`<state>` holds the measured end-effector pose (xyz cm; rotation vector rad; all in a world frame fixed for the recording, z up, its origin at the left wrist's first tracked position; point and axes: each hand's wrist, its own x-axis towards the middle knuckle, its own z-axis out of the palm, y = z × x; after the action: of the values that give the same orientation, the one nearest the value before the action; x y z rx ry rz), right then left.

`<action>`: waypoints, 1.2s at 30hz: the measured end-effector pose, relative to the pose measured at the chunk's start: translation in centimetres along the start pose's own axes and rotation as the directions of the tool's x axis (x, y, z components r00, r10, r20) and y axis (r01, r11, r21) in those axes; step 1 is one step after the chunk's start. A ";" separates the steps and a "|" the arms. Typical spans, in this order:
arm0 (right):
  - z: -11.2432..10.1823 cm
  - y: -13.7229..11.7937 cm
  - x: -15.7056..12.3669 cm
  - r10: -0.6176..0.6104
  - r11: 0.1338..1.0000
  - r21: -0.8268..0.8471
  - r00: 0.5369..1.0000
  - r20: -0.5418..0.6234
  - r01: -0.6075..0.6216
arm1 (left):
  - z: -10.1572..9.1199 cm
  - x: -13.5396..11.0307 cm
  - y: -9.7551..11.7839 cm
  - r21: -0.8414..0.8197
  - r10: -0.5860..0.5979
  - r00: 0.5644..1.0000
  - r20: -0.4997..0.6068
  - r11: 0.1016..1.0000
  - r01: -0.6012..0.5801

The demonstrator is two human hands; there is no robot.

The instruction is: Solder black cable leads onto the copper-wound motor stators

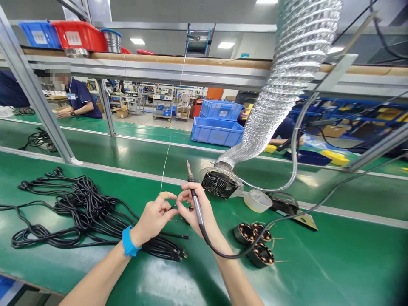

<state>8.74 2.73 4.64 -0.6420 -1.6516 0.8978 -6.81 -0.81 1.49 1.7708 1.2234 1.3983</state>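
Note:
My right hand (199,212) holds a soldering iron (197,208), its tip pointing up and away and its cord trailing over the forearm. The thumb and forefinger of that hand also pinch close to my left fingertips. My left hand (154,219), with a blue band at the wrist, is closed on a small dark wire end (174,207). What lies between the fingertips is mostly hidden. Behind them a copper-wound part shows only partly. Left of my hands lies a bundle of black cables (83,202), their cut ends below my left hand. Several ring-shaped motor stators (261,255) sit to the right.
A fume extractor fan (219,183) with a silver duct (270,106) stands ahead. Beside it are a tape roll (257,201) and a dark metal holder (295,212). Solder wire (165,163) hangs from above. Blue crates (216,131) and co-workers are beyond the bench.

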 end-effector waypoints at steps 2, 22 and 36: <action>0.0 0.0 -0.1 -0.005 1.000 -0.020 1.000 -0.009 0.005 | 0.1 -0.1 0.0 0.006 0.008 1.000 0.017 1.000 -0.008; 1.1 0.9 -1.5 0.140 0.960 0.256 0.987 -0.080 -0.116 | 0.6 0.2 0.1 -0.008 -0.025 0.993 -0.115 1.000 0.024; 3.9 0.9 -3.6 0.139 0.990 0.013 0.974 -0.181 -0.139 | -13.6 -14.3 -0.1 0.662 0.254 0.700 -0.668 0.633 0.401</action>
<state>5.84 -0.50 1.45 -0.8230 -1.4577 0.9112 -20.24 -15.00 -0.77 1.5952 2.6640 1.7191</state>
